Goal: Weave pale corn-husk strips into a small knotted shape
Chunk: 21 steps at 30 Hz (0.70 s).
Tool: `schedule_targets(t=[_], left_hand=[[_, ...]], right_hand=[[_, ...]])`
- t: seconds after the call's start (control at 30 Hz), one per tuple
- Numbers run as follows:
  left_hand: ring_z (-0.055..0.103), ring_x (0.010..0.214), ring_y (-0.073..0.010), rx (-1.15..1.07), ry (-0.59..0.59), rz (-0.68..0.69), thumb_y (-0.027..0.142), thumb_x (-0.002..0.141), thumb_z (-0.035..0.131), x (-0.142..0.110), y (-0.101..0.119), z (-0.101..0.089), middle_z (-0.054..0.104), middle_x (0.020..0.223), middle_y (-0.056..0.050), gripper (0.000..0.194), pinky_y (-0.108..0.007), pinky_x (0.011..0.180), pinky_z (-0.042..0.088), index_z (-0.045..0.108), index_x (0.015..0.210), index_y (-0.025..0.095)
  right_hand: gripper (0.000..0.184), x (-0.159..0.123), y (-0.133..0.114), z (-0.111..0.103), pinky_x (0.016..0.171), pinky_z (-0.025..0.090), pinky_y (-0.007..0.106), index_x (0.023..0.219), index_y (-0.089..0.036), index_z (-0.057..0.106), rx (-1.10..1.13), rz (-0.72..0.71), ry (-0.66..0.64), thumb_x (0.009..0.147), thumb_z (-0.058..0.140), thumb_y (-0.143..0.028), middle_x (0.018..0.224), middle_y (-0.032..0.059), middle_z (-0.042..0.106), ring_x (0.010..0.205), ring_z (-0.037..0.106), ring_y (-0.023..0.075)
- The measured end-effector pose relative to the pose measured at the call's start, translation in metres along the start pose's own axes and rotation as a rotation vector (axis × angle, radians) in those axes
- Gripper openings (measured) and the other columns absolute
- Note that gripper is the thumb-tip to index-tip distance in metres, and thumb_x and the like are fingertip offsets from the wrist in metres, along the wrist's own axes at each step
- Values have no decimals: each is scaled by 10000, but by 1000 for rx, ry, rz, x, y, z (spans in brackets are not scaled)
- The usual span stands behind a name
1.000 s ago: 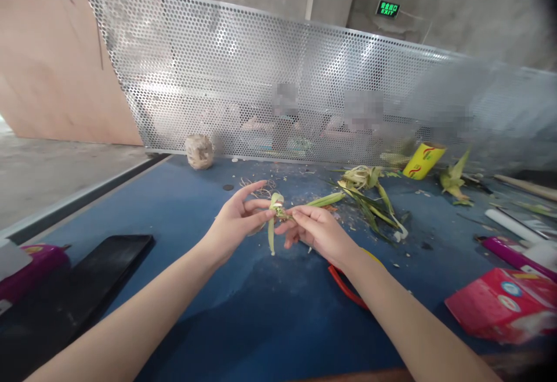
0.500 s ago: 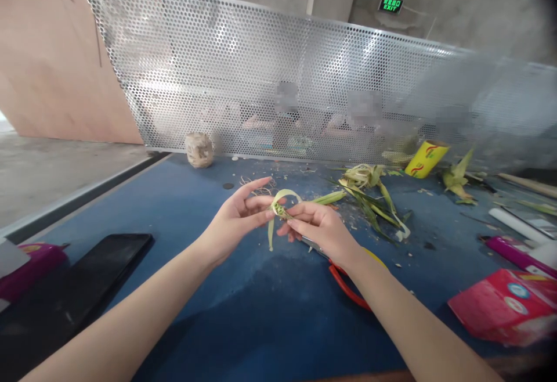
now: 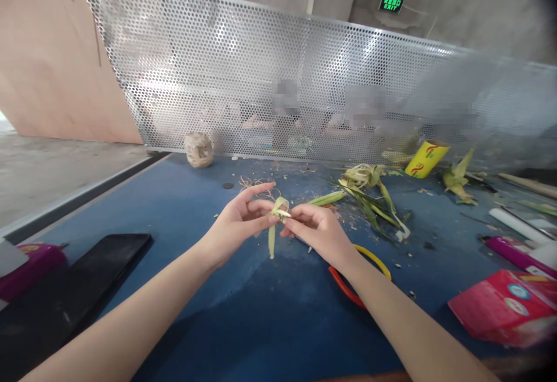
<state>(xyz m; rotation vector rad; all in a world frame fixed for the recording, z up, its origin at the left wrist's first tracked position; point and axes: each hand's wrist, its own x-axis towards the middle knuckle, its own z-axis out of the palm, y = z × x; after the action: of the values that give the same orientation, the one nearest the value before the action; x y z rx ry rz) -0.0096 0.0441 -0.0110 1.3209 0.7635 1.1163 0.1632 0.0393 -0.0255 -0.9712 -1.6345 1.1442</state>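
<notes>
Over the middle of the table, my left hand point(image 3: 248, 217) pinches a small bundle with a pale green corn husk strip point(image 3: 272, 241) looped around it. One end of the strip hangs below the fingers. My right hand point(image 3: 319, 228) grips the other side of the loop between thumb and fingertips, close to the left hand. What lies inside the loop is mostly covered by fingers. Beneath my right wrist, scissors with red and yellow handles point(image 3: 378, 261) lie on the table, their blades hidden. Thin brown, root-like strands point(image 3: 261, 187) lie just behind my left hand.
Husks and leaves point(image 3: 363, 182) are heaped at the back right beside a yellow tube point(image 3: 426, 159). A black phone point(image 3: 108, 269) lies at left, a red packet point(image 3: 500, 306) at right. A perforated metal screen point(image 3: 243, 68) closes the far side, with a wrapped lump point(image 3: 199, 150) before it.
The husk strip's loop has tightened and its far end is now folded across the front between my fingertips. My right hand has shifted slightly, showing more of the yellow scissor handle.
</notes>
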Motion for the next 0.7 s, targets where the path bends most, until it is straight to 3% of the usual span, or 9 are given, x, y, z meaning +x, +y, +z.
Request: schedule_targets(t=[0.17,0.3,0.43,0.7], left_hand=[[641,760,-152,-11,-44,-4,119,694,701,0,-1,0,692,823,-10,597,-301,748,469,447,1231,174],[600,656,-110,30,-23,-12,132,702,703,0,0,0,684,771,1,550,-227,601,431,474,1200,174],[565,599,-83,48,17,-15,154,726,690,0,1,0,684,770,0,507,-195,520,387,481,1188,173],[649,703,-139,2,-8,-19,143,703,712,0,1,-1,729,825,-36,570,-235,625,458,458,1212,168]], right_hand=[[91,1,2,-1,607,461,289,719,-200,618,39,5,2,777,552,-222,643,10,671,590,595,137],[142,1,1,-3,583,452,267,674,-200,595,24,17,-19,790,512,-191,581,-10,642,549,581,122],[122,1,1,0,589,456,270,712,-198,573,50,9,-79,803,549,-277,617,-7,642,565,581,123],[139,2,4,-2,572,450,268,696,-195,582,-48,-35,-14,794,585,-294,568,-10,621,548,581,128]])
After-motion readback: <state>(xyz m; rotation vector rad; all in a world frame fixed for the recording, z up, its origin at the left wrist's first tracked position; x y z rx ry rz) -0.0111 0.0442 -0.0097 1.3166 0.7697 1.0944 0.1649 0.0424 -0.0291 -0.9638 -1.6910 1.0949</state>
